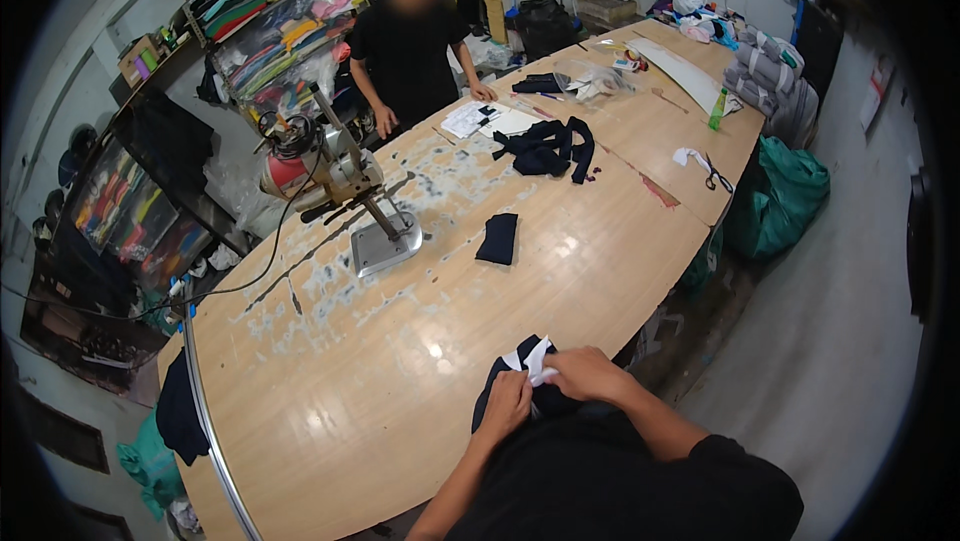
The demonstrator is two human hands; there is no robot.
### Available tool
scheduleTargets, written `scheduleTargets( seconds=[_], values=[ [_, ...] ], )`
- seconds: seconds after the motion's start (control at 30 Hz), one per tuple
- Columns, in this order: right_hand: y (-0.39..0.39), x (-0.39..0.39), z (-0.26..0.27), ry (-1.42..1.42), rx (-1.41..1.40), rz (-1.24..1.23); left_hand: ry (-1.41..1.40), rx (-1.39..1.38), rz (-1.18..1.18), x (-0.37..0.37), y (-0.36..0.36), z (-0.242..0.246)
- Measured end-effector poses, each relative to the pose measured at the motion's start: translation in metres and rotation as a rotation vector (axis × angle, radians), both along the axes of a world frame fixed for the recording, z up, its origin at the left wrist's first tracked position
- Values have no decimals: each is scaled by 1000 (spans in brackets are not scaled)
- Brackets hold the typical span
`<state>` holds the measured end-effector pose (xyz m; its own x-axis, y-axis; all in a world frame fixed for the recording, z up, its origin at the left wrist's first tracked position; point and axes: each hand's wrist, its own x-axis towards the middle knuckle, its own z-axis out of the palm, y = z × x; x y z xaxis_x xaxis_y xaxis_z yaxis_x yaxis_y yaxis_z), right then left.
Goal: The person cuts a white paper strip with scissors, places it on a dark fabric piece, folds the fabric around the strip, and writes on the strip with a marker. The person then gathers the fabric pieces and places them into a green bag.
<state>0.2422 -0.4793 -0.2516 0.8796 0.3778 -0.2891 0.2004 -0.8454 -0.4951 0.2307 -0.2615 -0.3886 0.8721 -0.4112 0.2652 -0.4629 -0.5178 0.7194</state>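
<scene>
At the table's near edge, my left hand (pixel 510 400) and my right hand (pixel 586 374) pinch a strip of white fabric (pixel 538 361) between them. Beneath it lies a bundle of dark navy fabric (pixel 489 389), partly covered by my hands and forearms. The white strip looks twisted or knotted around the bundle, though my fingers hide the detail. Farther up the wooden table (pixel 375 406) rests a small folded navy fabric piece (pixel 497 238), apart from both hands.
A straight-knife cloth cutting machine (pixel 322 173) stands left of centre, its cable trailing left. Navy fabric strips (pixel 547 147), papers (pixel 480 119), scissors (pixel 716 175) and a green bottle (pixel 718 109) lie beyond. Across the table stands a person (pixel 412 45). A metal rail (pixel 201 398) crosses the left end.
</scene>
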Motion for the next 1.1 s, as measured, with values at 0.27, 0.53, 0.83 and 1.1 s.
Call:
scheduleTargets(
  seconds=[0.27, 0.53, 0.83, 1.1],
  values=[
    [42, 37, -52, -313, 488, 215, 137, -6, 37, 9, 13, 5],
    [57, 3, -99, -273, 468, -154, 241, 54, 218, 11, 0, 1],
    [55, -5, -90, -287, 530, -243, 372, -86, 365, 5, -5, 17],
    [37, -1, -107, -115, 592, -147, 541, -197, 265, 11, 0, 21]
  ],
)
